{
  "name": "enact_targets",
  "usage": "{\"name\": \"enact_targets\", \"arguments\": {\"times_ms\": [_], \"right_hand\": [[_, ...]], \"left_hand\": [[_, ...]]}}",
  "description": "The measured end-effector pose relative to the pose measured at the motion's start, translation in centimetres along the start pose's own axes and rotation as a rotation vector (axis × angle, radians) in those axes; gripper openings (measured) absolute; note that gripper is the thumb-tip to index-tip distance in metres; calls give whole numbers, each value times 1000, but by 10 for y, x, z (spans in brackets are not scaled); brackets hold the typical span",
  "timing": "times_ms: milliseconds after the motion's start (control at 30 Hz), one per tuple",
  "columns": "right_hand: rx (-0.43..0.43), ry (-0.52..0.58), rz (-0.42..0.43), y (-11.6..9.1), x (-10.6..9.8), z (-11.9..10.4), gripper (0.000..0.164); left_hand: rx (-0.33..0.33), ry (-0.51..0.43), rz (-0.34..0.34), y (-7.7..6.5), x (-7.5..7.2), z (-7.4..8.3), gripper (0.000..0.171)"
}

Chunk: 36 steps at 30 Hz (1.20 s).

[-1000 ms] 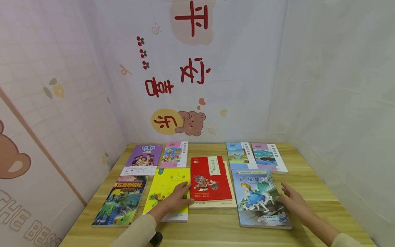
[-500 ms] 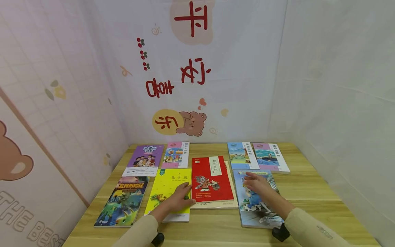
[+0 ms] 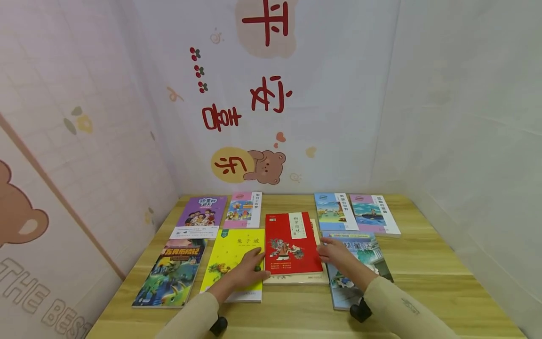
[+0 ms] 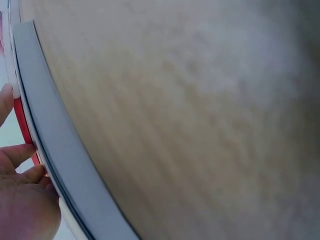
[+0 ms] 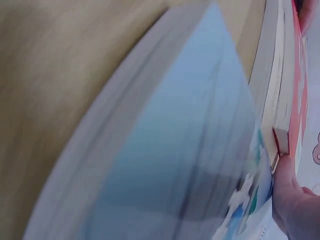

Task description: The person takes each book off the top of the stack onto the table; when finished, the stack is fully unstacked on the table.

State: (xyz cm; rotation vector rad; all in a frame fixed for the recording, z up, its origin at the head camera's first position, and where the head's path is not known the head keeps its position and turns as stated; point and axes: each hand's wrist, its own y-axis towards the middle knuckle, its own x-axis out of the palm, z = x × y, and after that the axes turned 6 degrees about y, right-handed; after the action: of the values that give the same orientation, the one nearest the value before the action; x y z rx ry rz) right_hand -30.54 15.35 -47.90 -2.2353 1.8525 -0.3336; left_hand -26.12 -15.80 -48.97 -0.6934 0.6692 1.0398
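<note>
A red book lies on a larger cream-coloured book in the middle of the table. On its left edge rest the fingers of my left hand, which partly covers a yellow book. My right hand reaches across a blue-grey storybook and touches the red book's right edge. In the right wrist view its thumb lies against a corner of the stack. The left wrist view has fingertips against the red book's side.
A green dinosaur-covered book lies at the left front of the wooden table. Behind are a purple book, a pink one, a light blue one and another pink one. Printed cloth walls enclose the table.
My right hand has moved left from the right edge of the blue-grey storybook, across its cover, to the red book's right edge. The left hand has stayed at the red book's left edge.
</note>
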Motion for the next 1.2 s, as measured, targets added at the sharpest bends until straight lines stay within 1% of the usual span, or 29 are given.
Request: {"name": "enact_targets", "arguments": {"times_ms": [167,333,400,500,567,633,933,1100,1200], "right_hand": [[28,2,25,5,5,-6,64],[11,69,15,11,6,-8,66],[7,84,15,12,8,-8,64],[-4,66,15,11,13,-9,60],[-6,47,33,11,17,-8,57],[-16,36,39,10,18,-7,57],[-72,47,50,10,15,0,61],[-65,56,66,9,13,2,62],[-64,80,78,9,10,2,62]], "left_hand": [[-1,9,4,2,-2,0,74],[12,13,5,3,-2,1,74],[19,14,5,3,-3,2,74],[26,14,2,3,-3,4,73],[27,18,3,3,-3,5,73],[24,20,2,3,-2,5,73],[-12,20,6,1,-3,6,76],[-10,29,2,2,-1,3,79],[-11,32,-2,2,1,2,80]]}}
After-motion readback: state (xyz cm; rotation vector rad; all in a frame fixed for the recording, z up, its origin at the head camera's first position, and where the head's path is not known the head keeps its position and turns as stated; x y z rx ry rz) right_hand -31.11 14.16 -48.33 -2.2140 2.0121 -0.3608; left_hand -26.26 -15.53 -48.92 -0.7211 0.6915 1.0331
